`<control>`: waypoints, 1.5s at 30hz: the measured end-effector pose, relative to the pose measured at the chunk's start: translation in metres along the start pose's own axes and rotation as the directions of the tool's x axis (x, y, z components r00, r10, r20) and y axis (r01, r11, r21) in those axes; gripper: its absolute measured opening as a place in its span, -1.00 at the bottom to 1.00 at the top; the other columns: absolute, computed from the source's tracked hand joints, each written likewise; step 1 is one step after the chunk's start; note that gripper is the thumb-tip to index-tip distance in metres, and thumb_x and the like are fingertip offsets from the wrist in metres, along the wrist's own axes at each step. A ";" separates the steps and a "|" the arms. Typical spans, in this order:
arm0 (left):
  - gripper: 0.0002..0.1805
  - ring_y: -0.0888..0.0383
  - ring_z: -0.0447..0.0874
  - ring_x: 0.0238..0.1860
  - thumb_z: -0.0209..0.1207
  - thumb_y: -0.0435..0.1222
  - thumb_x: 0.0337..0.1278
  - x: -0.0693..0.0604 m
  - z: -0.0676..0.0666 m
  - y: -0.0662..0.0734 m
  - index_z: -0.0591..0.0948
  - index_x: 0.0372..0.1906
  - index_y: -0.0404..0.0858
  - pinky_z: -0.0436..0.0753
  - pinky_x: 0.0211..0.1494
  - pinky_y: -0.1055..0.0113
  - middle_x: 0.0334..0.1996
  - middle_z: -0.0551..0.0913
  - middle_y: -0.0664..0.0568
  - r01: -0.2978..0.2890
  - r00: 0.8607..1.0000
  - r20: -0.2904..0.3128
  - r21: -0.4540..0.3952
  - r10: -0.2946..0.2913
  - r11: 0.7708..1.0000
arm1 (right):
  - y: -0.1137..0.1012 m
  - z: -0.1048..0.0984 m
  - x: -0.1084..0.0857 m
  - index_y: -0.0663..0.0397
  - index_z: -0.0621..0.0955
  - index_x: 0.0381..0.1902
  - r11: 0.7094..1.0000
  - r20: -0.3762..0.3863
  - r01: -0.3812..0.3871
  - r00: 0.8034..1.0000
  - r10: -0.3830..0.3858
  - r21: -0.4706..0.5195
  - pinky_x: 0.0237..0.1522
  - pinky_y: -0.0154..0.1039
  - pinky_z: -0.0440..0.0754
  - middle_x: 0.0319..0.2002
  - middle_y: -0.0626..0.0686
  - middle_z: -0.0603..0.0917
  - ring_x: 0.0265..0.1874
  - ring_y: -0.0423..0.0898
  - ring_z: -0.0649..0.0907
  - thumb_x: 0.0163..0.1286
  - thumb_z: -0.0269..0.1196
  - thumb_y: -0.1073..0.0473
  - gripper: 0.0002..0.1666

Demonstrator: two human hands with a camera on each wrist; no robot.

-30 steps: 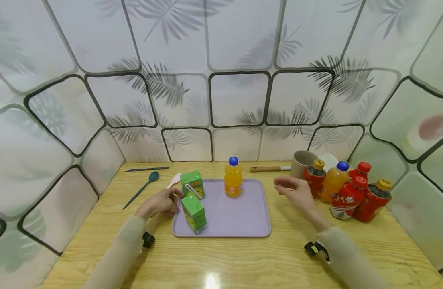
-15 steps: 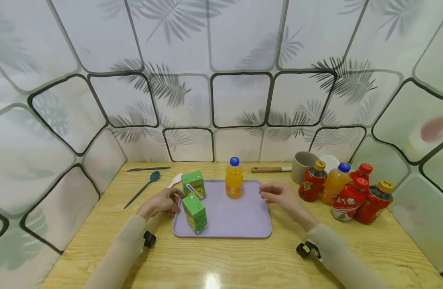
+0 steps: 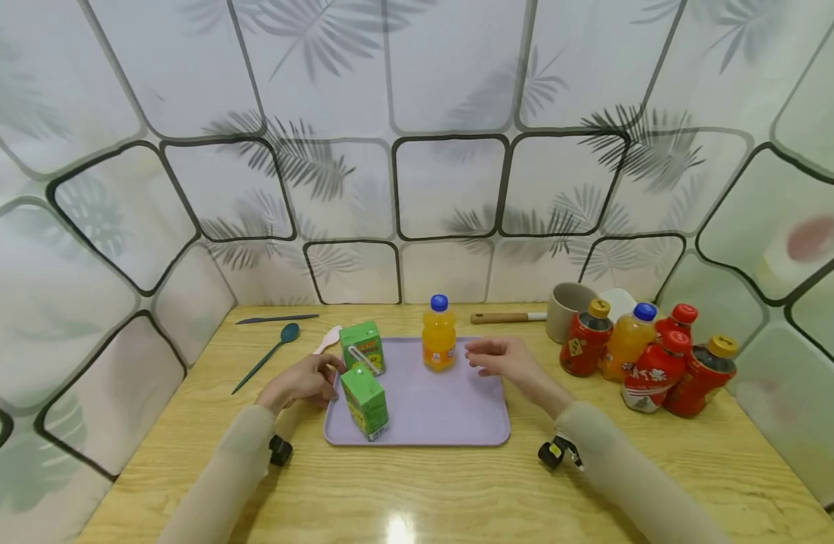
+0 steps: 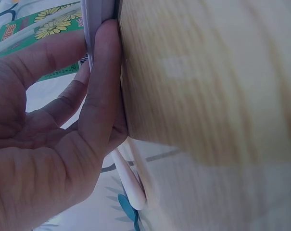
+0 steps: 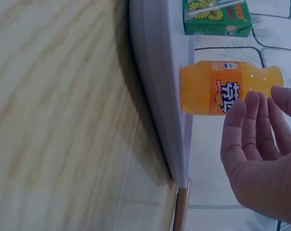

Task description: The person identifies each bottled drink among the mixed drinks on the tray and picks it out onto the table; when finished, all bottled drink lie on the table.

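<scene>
A lilac tray (image 3: 444,412) lies on the table, carrying two green juice boxes (image 3: 366,404) at its left and an orange soda bottle (image 3: 439,332) with a blue cap near its back edge. My left hand (image 3: 307,379) pinches the tray's left rim between thumb and fingers, as the left wrist view shows close up. Over the right part of the tray, my right hand (image 3: 508,364) hovers just right of the orange soda bottle. In the right wrist view its fingers (image 5: 251,127) are loosely bent, holding nothing; the bottle stands upright beyond them.
Several drink bottles (image 3: 655,370) stand grouped at the right, beside a beige mug (image 3: 568,310). A wooden-handled utensil (image 3: 501,318) lies behind the tray. At the back left lie a dark knife (image 3: 277,319), a teal spoon (image 3: 267,357) and a pink utensil (image 3: 328,339).
My right hand has moved left, from beside the grouped bottles to over the tray's right part near the orange soda bottle. My left hand stays at the tray's left rim.
</scene>
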State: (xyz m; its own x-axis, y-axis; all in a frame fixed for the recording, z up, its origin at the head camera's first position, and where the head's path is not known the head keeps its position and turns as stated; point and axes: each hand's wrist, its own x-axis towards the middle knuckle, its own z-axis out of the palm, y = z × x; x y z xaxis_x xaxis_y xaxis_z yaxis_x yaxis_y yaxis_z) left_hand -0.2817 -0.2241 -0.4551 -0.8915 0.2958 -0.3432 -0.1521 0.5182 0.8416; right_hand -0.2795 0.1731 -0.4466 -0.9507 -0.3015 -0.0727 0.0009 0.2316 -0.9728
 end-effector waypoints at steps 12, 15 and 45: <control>-0.50 0.11 0.46 -0.42 0.24 -0.59 -0.10 0.000 -0.001 0.001 0.49 0.06 -0.37 0.66 -0.42 0.34 -0.31 0.41 -0.10 0.007 1.000 0.007 0.001 -0.007 1.000 | -0.021 0.013 0.014 0.07 0.38 0.39 0.995 -0.045 0.098 0.994 -0.098 0.008 0.10 -0.07 0.64 0.27 0.26 0.49 0.18 0.15 0.57 0.31 0.31 0.26 -0.30; -0.50 0.11 0.46 -0.41 0.25 -0.59 -0.10 0.000 -0.001 0.000 0.50 0.06 -0.37 0.66 -0.42 0.34 -0.31 0.40 -0.09 0.013 1.000 0.007 -0.007 -0.013 1.000 | -0.026 0.016 0.018 0.02 0.39 0.39 0.992 -0.058 0.127 0.990 -0.127 -0.008 0.20 0.01 0.58 0.29 0.22 0.49 0.23 0.17 0.53 0.28 0.35 0.24 -0.27; -0.50 0.10 0.47 -0.39 0.25 -0.59 -0.08 -0.002 0.000 0.003 0.48 0.08 -0.38 0.67 -0.39 0.31 -0.28 0.40 -0.11 0.005 1.000 0.011 0.002 -0.005 1.000 | -0.036 0.040 0.046 -0.07 0.44 0.37 0.991 -0.159 0.130 0.980 -0.124 0.028 0.30 0.02 0.49 0.28 0.07 0.54 0.22 0.07 0.56 0.13 0.47 0.21 -0.17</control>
State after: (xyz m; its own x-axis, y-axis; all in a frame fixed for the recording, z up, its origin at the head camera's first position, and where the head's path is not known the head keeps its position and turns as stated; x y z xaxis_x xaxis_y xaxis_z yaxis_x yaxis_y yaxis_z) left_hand -0.2803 -0.2233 -0.4511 -0.8860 0.3021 -0.3518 -0.1555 0.5211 0.8392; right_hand -0.3110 0.1139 -0.4240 -0.9805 -0.1774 0.0842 -0.1139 0.1648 -0.9797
